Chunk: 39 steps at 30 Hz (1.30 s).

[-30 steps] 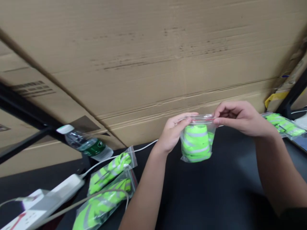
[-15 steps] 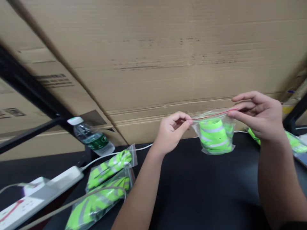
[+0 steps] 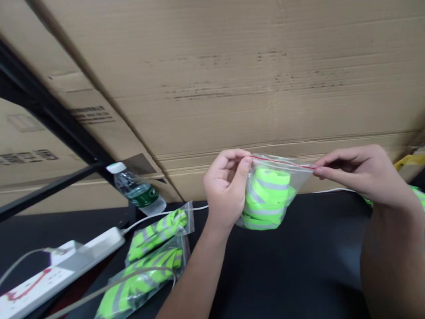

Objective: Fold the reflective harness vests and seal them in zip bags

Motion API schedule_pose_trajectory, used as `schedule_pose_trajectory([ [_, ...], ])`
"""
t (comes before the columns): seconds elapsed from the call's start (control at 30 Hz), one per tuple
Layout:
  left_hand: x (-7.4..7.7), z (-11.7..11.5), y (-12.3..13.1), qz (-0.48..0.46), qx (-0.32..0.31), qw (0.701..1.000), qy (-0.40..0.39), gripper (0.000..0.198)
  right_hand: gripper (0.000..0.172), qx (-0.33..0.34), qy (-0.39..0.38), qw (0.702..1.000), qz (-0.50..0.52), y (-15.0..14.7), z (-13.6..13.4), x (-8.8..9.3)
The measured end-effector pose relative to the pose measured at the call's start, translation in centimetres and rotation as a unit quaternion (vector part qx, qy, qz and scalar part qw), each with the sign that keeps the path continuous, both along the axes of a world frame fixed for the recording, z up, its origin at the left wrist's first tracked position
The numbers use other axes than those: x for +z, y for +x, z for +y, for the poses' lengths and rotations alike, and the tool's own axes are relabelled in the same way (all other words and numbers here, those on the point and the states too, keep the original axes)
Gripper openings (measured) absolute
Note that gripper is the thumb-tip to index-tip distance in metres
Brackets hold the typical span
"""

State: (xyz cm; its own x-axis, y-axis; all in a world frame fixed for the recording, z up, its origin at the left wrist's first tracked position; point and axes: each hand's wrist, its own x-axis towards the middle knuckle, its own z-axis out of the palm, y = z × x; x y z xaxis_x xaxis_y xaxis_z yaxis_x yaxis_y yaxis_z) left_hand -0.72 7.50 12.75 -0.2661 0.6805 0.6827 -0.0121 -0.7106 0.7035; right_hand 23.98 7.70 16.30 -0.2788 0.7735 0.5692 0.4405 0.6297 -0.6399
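Note:
A clear zip bag (image 3: 300,177) with a red seal line hangs between my two hands above the black table. Inside it is a rolled neon-green strap (image 3: 268,195) with silver reflective stripes. My left hand (image 3: 227,184) pinches the bag's top left corner between thumb and forefinger. The right hand (image 3: 357,170) grips the opposite top corner with thumb and fingertips. The red line runs taut from one hand to the other. I cannot tell whether the seal is closed all along.
Two more bagged green straps (image 3: 142,279) lie at the left, a cable across the nearer one. Behind them a water bottle (image 3: 141,192) leans beside a white power strip (image 3: 63,277). Large cardboard boxes (image 3: 232,88) wall off the back. More green material (image 3: 418,195) shows at far right.
My right hand has moved from above the bag's seal to its outer corner, fingers now closer together. The bag has shifted left, and the seal line now slopes down to the right.

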Motion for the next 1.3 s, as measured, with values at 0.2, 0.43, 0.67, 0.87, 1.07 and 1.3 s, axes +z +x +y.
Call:
schedule_pose_trajectory([
  [0.2,-0.1,0.2,0.4,-0.004,0.071,0.997,0.028,0.007,0.019,0.039,0.004,0.999,0.005,-0.1,-0.5,0.1],
  [0.43,0.0,0.3,0.8,-0.035,0.134,0.989,0.058,0.003,0.014,0.065,0.041,0.997,0.005,-1.3,-1.2,-0.2],
  [0.67,0.1,-0.1,1.2,-0.034,0.151,0.986,0.058,0.004,0.015,0.01,0.092,0.995,0.04,-3.1,-0.6,-0.9],
  [0.87,0.1,-0.3,1.4,-0.023,0.149,0.986,0.077,0.002,0.011,0.016,0.148,0.987,0.06,-3.4,0.2,-1.7],
  [1.07,0.1,-0.6,1.8,-0.032,0.158,0.983,0.085,0.002,0.004,0.056,0.146,0.986,0.06,-3.7,0.1,-1.8],
  [1.3,-0.2,-0.7,2.1,-0.028,0.15,0.985,0.083,0.002,0.01,0.051,0.162,0.983,0.069,-4.1,0.1,-1.9],
])
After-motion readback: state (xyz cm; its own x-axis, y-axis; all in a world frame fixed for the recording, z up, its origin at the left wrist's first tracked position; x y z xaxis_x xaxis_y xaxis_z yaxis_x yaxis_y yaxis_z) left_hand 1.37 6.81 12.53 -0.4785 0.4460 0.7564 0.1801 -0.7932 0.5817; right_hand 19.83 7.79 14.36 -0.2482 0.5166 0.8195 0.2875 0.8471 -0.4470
